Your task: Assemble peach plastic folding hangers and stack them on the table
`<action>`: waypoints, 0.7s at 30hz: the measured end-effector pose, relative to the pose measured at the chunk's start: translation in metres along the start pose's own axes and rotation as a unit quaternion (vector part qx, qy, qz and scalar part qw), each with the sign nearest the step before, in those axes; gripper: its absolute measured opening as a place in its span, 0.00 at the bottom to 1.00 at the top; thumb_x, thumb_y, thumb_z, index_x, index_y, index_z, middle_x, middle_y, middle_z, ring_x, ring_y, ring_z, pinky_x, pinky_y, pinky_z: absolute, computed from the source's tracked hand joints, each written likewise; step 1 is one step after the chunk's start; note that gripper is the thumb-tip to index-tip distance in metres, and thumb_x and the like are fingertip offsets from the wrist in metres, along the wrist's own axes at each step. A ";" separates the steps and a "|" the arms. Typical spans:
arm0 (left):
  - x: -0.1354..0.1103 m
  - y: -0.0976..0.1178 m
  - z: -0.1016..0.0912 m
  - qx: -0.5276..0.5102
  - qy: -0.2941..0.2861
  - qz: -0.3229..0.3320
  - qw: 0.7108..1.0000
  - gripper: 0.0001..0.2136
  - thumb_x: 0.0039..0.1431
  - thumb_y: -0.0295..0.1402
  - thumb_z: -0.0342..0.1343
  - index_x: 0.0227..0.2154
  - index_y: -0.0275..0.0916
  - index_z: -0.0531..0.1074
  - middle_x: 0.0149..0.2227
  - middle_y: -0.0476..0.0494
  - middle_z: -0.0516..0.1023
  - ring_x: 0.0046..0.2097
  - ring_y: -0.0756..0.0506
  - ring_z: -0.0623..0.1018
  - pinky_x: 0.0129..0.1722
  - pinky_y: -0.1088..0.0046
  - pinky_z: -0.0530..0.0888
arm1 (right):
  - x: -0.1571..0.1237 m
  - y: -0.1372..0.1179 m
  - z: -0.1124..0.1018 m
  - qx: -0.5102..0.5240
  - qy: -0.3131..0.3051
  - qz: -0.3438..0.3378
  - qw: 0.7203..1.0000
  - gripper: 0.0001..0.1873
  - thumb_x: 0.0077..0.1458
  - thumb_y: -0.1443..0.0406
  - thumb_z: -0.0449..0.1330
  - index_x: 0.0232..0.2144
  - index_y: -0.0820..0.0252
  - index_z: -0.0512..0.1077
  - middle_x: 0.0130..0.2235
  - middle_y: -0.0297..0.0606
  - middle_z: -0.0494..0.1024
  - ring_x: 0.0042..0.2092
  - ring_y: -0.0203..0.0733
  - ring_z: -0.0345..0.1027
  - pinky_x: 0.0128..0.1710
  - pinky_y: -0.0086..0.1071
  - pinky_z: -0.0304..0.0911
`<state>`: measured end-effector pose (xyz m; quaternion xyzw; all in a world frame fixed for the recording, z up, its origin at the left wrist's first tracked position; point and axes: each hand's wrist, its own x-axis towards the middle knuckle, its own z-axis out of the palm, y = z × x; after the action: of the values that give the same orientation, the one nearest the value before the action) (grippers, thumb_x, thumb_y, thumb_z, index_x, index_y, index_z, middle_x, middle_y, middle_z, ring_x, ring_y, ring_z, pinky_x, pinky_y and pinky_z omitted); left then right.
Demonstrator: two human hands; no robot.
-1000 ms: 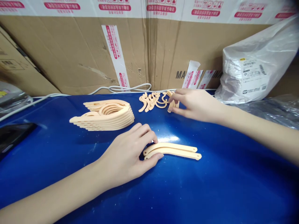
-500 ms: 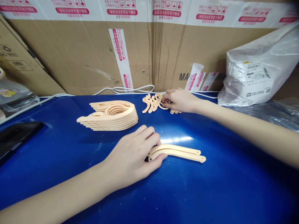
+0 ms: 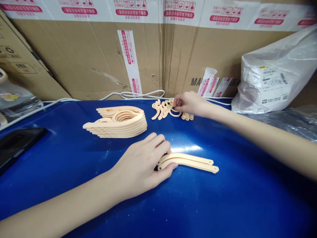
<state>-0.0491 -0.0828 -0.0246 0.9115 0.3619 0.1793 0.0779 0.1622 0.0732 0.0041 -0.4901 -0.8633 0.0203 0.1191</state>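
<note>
My left hand [image 3: 145, 162] rests on the blue table, its thumb and fingers closed around the left ends of two curved cream plastic hanger arms [image 3: 190, 162]. The arms lie side by side, with small holes at their ends. Farther back, my right hand [image 3: 192, 104] pinches a curved cream hook [image 3: 175, 114] at a heap of small S-shaped hooks [image 3: 159, 110]; its fingertips hide part of the hook. On the left, a neat stack of cream folding hangers [image 3: 119, 124] lies beyond my left hand, touched by neither hand.
A black phone [image 3: 19, 145] lies at the left edge. White cable [image 3: 114, 96] runs along the table's back, before taped cardboard boxes [image 3: 86, 59]. A labelled plastic-wrapped package [image 3: 267, 76] stands at back right, and a clear container [image 3: 15, 99] at left.
My right hand has risen slightly, bringing a curved hook up a little from the heap. My left hand still holds the two arms. The view has shifted slightly.
</note>
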 end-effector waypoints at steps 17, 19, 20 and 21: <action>0.000 -0.001 -0.005 -0.037 0.032 -0.025 0.998 0.14 0.65 0.45 0.51 0.33 0.39 0.67 0.30 0.50 0.70 0.32 0.48 0.68 0.29 0.72 0.63 | -0.046 -0.027 -0.025 0.302 -0.024 -0.111 0.947 0.04 0.57 0.65 0.60 0.34 0.58 0.67 0.31 0.34 0.77 0.33 0.37 0.72 0.33 0.33 0.67; -0.001 -0.001 -0.007 -0.039 0.052 -0.064 0.996 0.11 0.67 0.39 0.48 0.31 0.40 0.66 0.28 0.52 0.69 0.30 0.49 0.69 0.29 0.73 0.63 | -0.058 -0.039 -0.017 0.300 -0.054 -0.138 0.942 0.02 0.56 0.67 0.59 0.33 0.59 0.68 0.31 0.32 0.76 0.31 0.35 0.70 0.31 0.31 0.66; -0.001 -0.002 -0.008 -0.033 0.057 -0.083 0.994 0.09 0.66 0.35 0.47 0.30 0.40 0.66 0.27 0.52 0.69 0.29 0.50 0.69 0.28 0.73 0.62 | -0.063 -0.044 -0.013 0.291 -0.076 -0.144 0.943 0.03 0.56 0.68 0.60 0.34 0.60 0.68 0.31 0.32 0.75 0.31 0.34 0.70 0.30 0.30 0.65; -0.001 -0.002 -0.009 -0.024 0.060 -0.099 0.993 0.08 0.65 0.33 0.46 0.30 0.40 0.66 0.26 0.53 0.69 0.27 0.50 0.68 0.27 0.74 0.61 | -0.067 -0.049 -0.009 0.292 -0.096 -0.147 0.940 0.02 0.56 0.68 0.59 0.33 0.60 0.68 0.30 0.31 0.75 0.31 0.33 0.69 0.30 0.29 0.65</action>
<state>-0.0545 -0.0818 -0.0172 0.8569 0.4497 0.2332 0.0950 0.1554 -0.0099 0.0080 -0.2972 -0.8890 0.3008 0.1758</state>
